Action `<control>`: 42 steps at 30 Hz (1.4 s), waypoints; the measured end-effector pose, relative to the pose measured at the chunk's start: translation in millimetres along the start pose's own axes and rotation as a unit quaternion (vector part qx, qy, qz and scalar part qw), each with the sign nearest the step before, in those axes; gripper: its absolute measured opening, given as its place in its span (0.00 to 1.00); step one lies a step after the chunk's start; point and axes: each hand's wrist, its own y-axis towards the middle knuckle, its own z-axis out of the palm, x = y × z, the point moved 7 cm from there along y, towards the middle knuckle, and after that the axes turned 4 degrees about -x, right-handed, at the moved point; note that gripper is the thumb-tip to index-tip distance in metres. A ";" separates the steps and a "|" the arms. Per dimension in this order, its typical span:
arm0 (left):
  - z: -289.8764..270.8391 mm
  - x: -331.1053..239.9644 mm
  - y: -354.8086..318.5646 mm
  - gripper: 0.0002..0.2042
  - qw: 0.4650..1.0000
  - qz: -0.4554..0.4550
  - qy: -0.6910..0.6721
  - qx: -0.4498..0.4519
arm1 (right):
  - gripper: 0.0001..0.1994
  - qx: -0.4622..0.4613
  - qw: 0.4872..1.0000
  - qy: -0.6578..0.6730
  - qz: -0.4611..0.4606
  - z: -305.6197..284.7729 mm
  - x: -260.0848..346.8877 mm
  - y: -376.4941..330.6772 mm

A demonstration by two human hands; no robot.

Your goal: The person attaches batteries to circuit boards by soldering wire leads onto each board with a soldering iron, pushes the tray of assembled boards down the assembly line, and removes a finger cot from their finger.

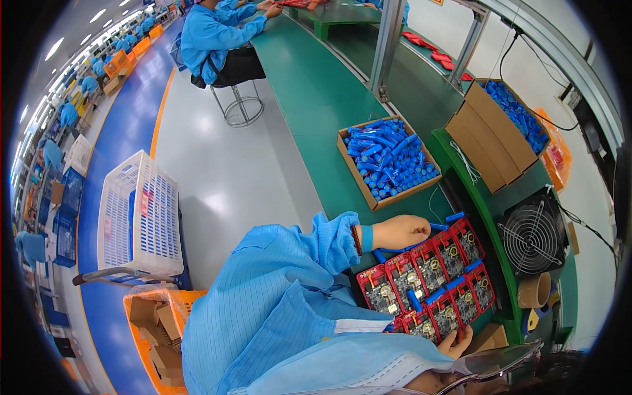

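A red-framed panel of several circuit boards (pixel 394 282) lies on the green bench in front of me. Blue cylindrical cells (pixel 414 300) rest on it, some end to end along its middle. My left hand (pixel 399 232) is closed just above the panel's far edge, with more blue cells beside and under it. One blue cell (pixel 439 226) shows right at its fingertips; whether it is held is unclear. At the panel's near edge, my right hand (pixel 454 343) touches the frame with fingers apart; its palm is partly hidden.
A cardboard box of blue cells (pixel 390 158) stands beyond the panel. Right of it are another tilted carton (pixel 490 135), a black fan (pixel 532 238) and tape rolls (pixel 533 289). A white crate (pixel 141 217) stands left; a co-worker (pixel 214 39) sits farther along the bench.
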 end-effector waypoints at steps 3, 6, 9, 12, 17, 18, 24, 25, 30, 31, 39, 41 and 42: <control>0.5 0.4 0.6 0.11 1.000 0.004 0.003 0.002 | 0.20 0.005 1.000 -0.004 -0.009 0.0 1.7 -0.1; 1.1 0.5 0.5 0.11 1.000 -0.003 0.001 0.005 | 0.20 0.008 1.000 -0.006 -0.011 -0.5 -2.7 0.7; 1.0 0.2 0.2 0.11 1.000 -0.003 -0.001 0.004 | 0.19 0.009 0.999 -0.020 -0.027 -0.9 -3.2 1.2; 0.2 -0.9 0.1 0.11 1.000 -0.002 -0.001 0.003 | 0.19 0.006 1.000 -0.018 -0.020 -0.6 0.2 0.3; 0.7 1.2 0.0 0.11 1.000 -0.003 0.000 0.004 | 0.19 0.012 0.999 -0.025 -0.025 -0.9 -6.7 2.1; 0.7 1.3 0.1 0.11 1.000 0.002 0.002 0.003 | 0.19 0.011 0.999 -0.024 -0.025 -1.2 -6.2 1.8; 0.1 -1.1 -0.1 0.11 1.000 -0.004 -0.005 0.005 | 0.19 0.013 1.000 -0.028 -0.004 -0.3 -4.4 1.2; 0.1 -0.9 0.1 0.11 1.000 -0.008 -0.010 0.007 | 0.19 0.015 0.999 -0.027 -0.017 -0.3 -5.6 1.9; -0.1 -0.1 0.8 0.11 1.000 -0.001 -0.006 0.004 | 0.19 0.022 0.999 -0.030 -0.037 0.0 -5.1 2.8; -0.2 -0.2 0.7 0.11 1.000 0.001 -0.006 0.004 | 0.19 0.020 0.999 -0.026 -0.034 0.2 -3.6 2.2; 0.7 -0.6 -1.4 0.11 1.000 0.003 0.005 -0.001 | 0.19 0.016 0.998 -0.029 -0.045 -1.7 -10.1 1.3; 1.0 -0.6 -1.3 0.11 1.000 0.002 0.004 -0.001 | 0.19 0.015 0.999 -0.030 -0.036 -1.3 -9.2 0.3; 1.1 -0.6 -0.9 0.11 1.000 0.001 0.001 0.001 | 0.19 0.015 0.999 -0.032 -0.034 -0.8 -9.3 0.5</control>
